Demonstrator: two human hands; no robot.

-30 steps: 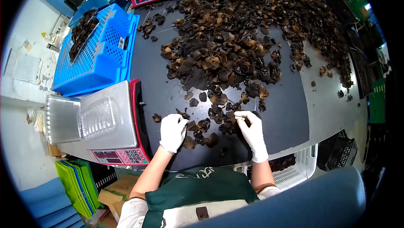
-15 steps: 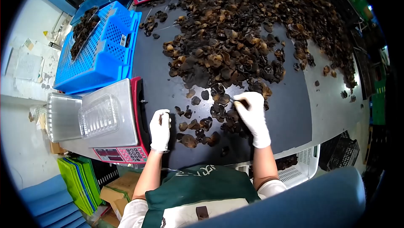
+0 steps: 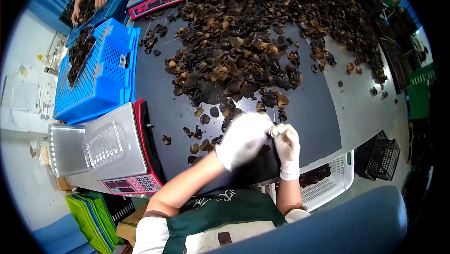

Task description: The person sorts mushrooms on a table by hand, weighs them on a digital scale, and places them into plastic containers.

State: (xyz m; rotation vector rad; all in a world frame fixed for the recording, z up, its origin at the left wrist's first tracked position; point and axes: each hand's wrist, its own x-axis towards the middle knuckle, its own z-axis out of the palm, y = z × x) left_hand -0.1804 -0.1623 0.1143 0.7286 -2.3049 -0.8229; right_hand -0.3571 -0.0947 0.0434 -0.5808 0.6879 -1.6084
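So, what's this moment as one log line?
left white-gloved hand: blurred, beside right white-gloved hand | both grips: unclear | dark-brown curled leathery pieces: heaped ahead

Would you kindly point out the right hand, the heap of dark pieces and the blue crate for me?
Right hand (image 3: 287, 147): head view, middle of the white-gloved hand.
Heap of dark pieces (image 3: 236, 52): head view, upper surface of the heap.
Blue crate (image 3: 111, 85): head view, on its wall.

White gloves (image 3: 246, 137) on both hands (image 3: 287, 148), dark green apron (image 3: 234, 212) with white lettering (image 3: 227, 195), short white sleeves (image 3: 151, 231)
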